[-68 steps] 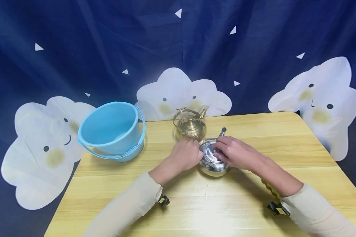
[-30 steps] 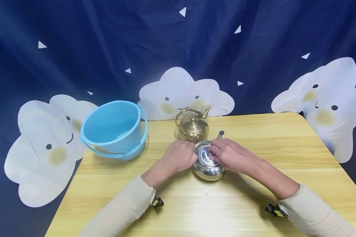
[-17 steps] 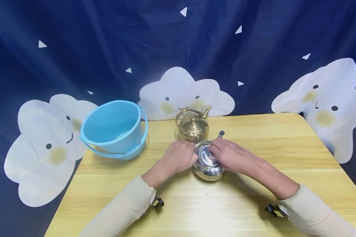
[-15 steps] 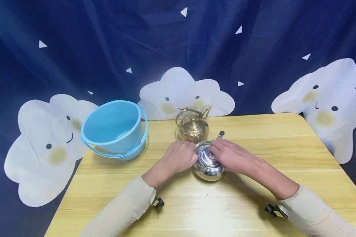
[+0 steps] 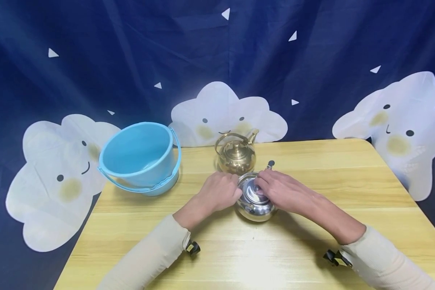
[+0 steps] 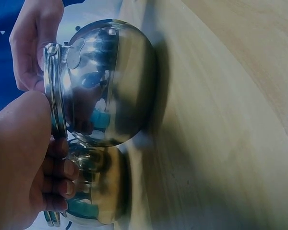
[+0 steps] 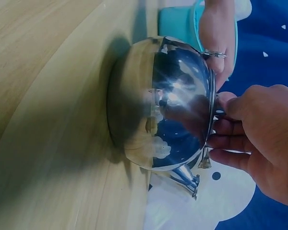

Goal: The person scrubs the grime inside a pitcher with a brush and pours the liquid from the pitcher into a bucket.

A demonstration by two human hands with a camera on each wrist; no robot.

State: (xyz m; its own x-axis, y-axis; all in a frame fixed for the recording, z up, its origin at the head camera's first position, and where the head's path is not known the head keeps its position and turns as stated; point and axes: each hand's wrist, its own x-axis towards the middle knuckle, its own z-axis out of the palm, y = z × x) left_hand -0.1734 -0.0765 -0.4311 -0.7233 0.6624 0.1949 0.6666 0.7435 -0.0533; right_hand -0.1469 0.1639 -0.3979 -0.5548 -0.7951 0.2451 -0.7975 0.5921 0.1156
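A shiny silver teapot [image 5: 255, 212] stands upright on the wooden table, its spout pointing to the back. At its left side my left hand [image 5: 219, 191] grips the handle, which lies folded down by the rim; the fingers [image 6: 62, 175] curl beneath it in the left wrist view. From the right, my right hand [image 5: 284, 189] reaches over the lid. Its thumb and fingers pinch the lid knob [image 7: 220, 112] in the right wrist view, and the lid sits on the pot. Just behind stands a brass-coloured teapot [image 5: 237, 159] with its handle raised.
A light blue bucket [image 5: 163, 171] stands at the back left of the table [image 5: 311, 161], its handle hanging down over the front. Behind the table hangs a dark blue curtain [image 5: 188, 48] with clouds. Black cameras are strapped at both wrists.
Since the oldest frame the silver teapot has shifted slightly left and towards me, with both hands on it. Over the last second the hands and teapots have barely moved.
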